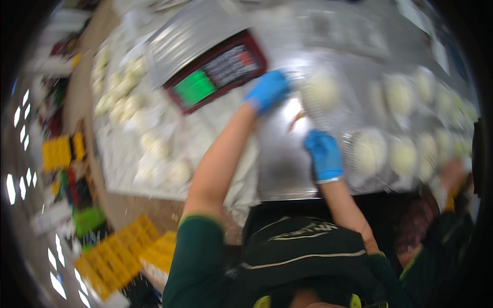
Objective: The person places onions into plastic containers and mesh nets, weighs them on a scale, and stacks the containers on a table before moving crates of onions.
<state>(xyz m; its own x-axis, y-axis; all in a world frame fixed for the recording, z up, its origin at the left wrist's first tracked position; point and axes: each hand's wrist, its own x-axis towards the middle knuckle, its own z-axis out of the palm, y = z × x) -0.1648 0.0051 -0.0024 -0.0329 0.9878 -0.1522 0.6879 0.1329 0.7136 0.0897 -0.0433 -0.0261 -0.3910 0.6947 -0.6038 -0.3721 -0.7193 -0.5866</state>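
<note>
My left hand [269,91], in a blue glove, has its fingers curled over the metal tabletop [283,154], just beside the keypad of a digital weighing scale [223,73]. Motion blur hides whether anything is in it. Also blue-gloved, my right hand [325,156] is bent with its fingers together, left of a pale round vegetable in clear plastic [369,152]. I cannot tell if it grips something thin. Beyond it lies another bagged pale vegetable [320,91]. Between my hands is a small brownish mark or scrap [296,120], too blurred to name.
Rows of wrapped pale vegetables [402,156] reach to the right, where another person's hand [452,173] is. Loose pale vegetables [123,88] lie on a white sheet [119,158] at left. Clear plastic packaging [342,32] lies at the back. Yellow crates [115,254] stand on the floor.
</note>
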